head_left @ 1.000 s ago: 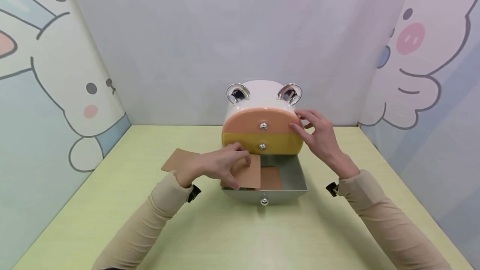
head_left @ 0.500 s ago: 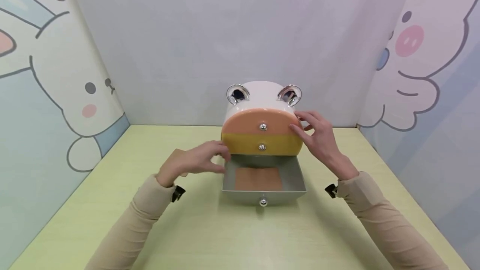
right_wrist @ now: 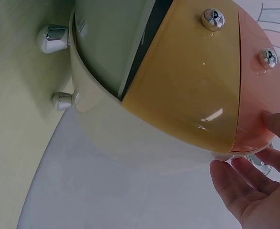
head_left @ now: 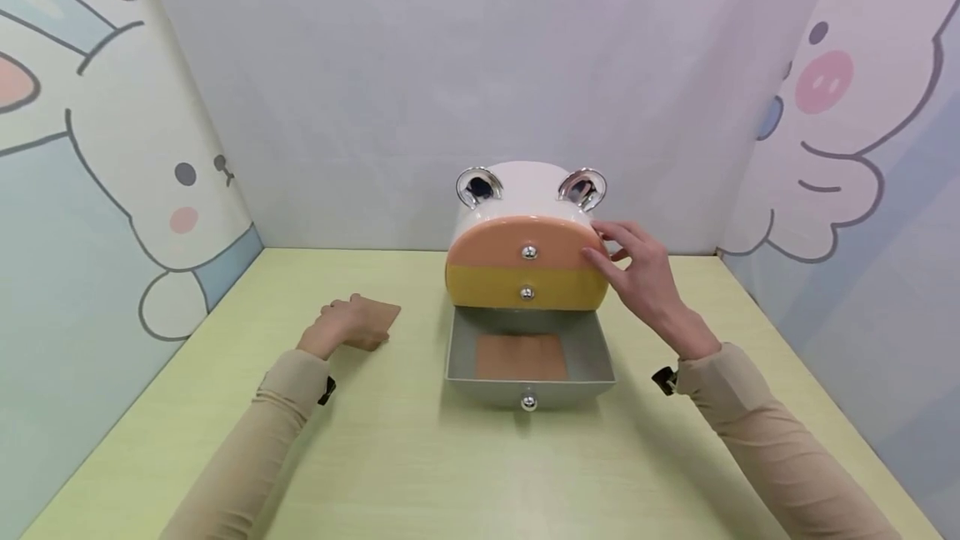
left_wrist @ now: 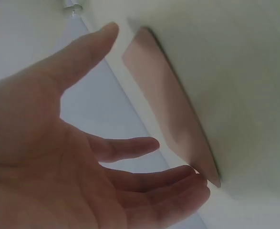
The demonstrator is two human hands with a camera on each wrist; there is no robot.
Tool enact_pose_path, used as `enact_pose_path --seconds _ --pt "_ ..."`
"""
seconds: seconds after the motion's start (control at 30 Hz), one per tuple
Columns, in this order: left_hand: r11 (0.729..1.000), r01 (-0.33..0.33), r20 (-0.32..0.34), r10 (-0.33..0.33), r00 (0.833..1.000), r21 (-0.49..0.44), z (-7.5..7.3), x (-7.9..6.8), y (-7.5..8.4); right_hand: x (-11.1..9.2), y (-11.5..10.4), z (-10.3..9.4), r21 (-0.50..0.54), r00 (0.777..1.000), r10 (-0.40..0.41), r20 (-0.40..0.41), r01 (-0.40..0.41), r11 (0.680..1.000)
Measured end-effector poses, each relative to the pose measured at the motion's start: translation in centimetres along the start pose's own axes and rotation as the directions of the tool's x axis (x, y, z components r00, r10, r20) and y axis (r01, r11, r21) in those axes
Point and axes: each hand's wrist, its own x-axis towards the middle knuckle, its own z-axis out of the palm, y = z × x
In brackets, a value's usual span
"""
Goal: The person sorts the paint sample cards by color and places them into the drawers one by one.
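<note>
My left hand (head_left: 336, 327) is over a brown cardboard card (head_left: 381, 315) on the table, left of the cabinet. In the left wrist view its fingers lie straight, fingertips at the edge of the card (left_wrist: 166, 95), while the thumb stands apart from it. A small white drawer cabinet (head_left: 525, 190) has silver ring ears. My right hand (head_left: 643, 275) grips its upper right edge, the thumb on the orange drawer front (right_wrist: 256, 95) and the fingers against the white side. The grey-green bottom drawer (head_left: 588, 357) is pulled out; another brown card (head_left: 520, 357) lies inside.
The yellow middle drawer (head_left: 487, 286) is closed, with a silver knob. Silver feet (right_wrist: 54, 38) lift the cabinet off the pale yellow-green table (head_left: 480, 473). A pale back wall (head_left: 360, 107) and printed side panels (head_left: 97, 215) enclose the table.
My left hand has moved left from the open drawer to the card on the table. The light brown card it touched over the drawer is gone from there. My right hand stays on the cabinet.
</note>
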Motion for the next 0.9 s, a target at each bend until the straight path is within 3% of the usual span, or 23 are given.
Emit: enact_pose_path --seconds 0.2,0.33,0.47,0.57,0.73,0.9 --pt "0.996 0.075 0.021 -0.074 0.997 -0.039 0.0 0.8 -0.5 0.1 0.0 0.1 0.004 1.0 0.003 0.009 -0.003 1.0" --pt "0.997 0.053 0.024 -0.052 0.998 -0.047 0.0 1.1 -0.8 0.0 0.0 0.1 0.002 1.0 0.004 0.008 -0.004 1.0" --pt "0.999 -0.029 -0.015 0.028 0.999 -0.046 -0.5 0.8 -0.9 0.1 0.0 0.1 0.002 1.0 0.004 0.001 -0.004 1.0" --pt "0.991 -0.125 -0.065 0.122 0.99 -0.047 -1.3 -0.1 -0.7 0.2 0.0 0.0 0.004 1.0 0.0 -0.003 0.0 1.0" --pt "0.948 -0.312 -0.075 0.308 0.948 -0.055 -2.8 -2.1 0.2 0.2 0.1 0.1 0.001 1.0 0.002 -0.008 -0.002 1.0" --pt "0.904 -0.419 -0.019 0.419 0.908 -0.079 -3.7 -4.0 1.2 0.0 0.1 0.1 0.007 1.0 0.005 -0.01 -0.005 1.0"
